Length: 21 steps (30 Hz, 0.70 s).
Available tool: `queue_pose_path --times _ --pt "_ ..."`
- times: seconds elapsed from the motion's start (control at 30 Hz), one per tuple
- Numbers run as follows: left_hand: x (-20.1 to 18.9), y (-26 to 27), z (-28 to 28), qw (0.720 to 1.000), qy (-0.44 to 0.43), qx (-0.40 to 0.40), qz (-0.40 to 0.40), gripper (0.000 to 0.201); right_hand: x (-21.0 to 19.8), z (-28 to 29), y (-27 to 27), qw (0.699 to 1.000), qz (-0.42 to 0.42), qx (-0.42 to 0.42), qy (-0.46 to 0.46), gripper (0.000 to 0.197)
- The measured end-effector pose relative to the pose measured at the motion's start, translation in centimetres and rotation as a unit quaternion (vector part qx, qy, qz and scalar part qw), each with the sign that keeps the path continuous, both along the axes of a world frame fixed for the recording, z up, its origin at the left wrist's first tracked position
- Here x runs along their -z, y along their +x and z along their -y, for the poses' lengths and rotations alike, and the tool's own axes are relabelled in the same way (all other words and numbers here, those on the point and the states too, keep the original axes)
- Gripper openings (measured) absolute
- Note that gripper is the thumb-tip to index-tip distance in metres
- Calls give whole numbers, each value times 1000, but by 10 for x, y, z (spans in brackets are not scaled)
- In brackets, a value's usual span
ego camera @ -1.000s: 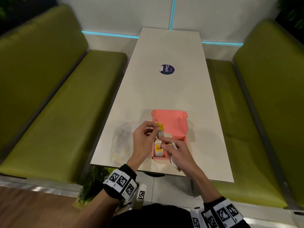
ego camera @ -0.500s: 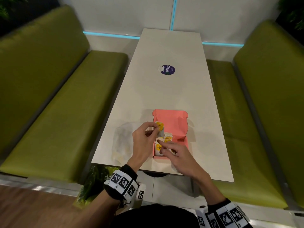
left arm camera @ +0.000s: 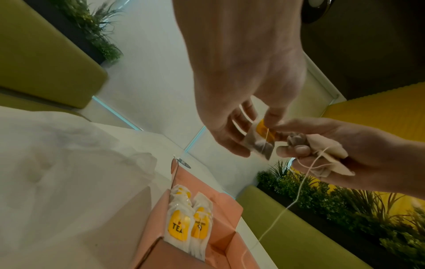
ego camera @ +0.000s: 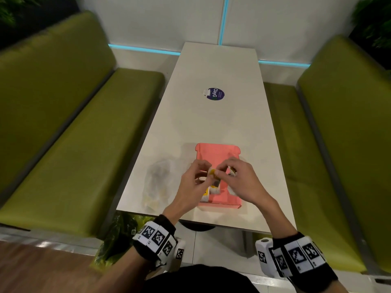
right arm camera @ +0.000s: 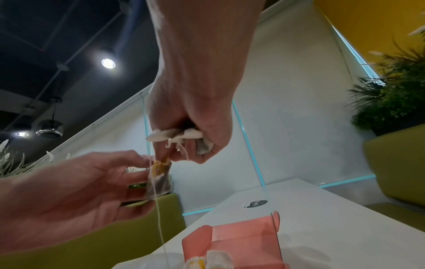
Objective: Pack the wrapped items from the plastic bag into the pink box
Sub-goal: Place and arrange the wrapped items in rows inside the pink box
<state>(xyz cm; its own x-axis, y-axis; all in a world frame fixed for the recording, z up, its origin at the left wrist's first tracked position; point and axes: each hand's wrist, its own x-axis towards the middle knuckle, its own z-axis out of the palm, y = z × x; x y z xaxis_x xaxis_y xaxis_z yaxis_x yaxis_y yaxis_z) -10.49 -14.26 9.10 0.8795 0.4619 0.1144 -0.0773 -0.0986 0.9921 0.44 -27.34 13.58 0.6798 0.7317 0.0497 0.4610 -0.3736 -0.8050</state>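
The pink box [ego camera: 218, 152] lies open near the table's front edge, with several yellow-labelled tea bags [left arm camera: 188, 223] standing in its left part. Above it my left hand [ego camera: 206, 173] pinches one tea bag [left arm camera: 258, 141] with a yellow tag. My right hand [ego camera: 222, 171] meets it from the right: its fingertips pinch the same yellow tag [right arm camera: 161, 166], and its curled fingers hold crumpled white tea bags [right arm camera: 181, 136]. A thin string [left arm camera: 276, 218] hangs down from them. The clear plastic bag [ego camera: 158, 182] lies flat to the left of the box.
A round dark sticker [ego camera: 215, 94] sits mid-table, beyond the box. Green benches [ego camera: 84, 134] flank the white table [ego camera: 211, 123] on both sides, with a white wall at its far end. The table's front edge runs just below the box.
My right hand has lifted from the tea bags in the box and moved up to the tea bag held by my left hand, which stayed roughly in place.
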Motion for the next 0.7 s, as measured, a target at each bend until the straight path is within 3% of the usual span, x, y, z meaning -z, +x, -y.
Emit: queue_pose_path --times 0.1,0.23,0.47,0.7 --pt "1 1 -4 997 31 56 -35 28 -6 4 3 999 -2 -26 -36 8" --pt "2 5 -3 994 62 72 -52 8 -19 6 9 998 16 -37 -55 11" --pt "-3 7 5 995 43 82 -47 10 -23 9 14 994 39 -53 -87 13" --pt "7 11 7 991 80 79 -68 7 -19 9 15 991 58 -57 -102 13"
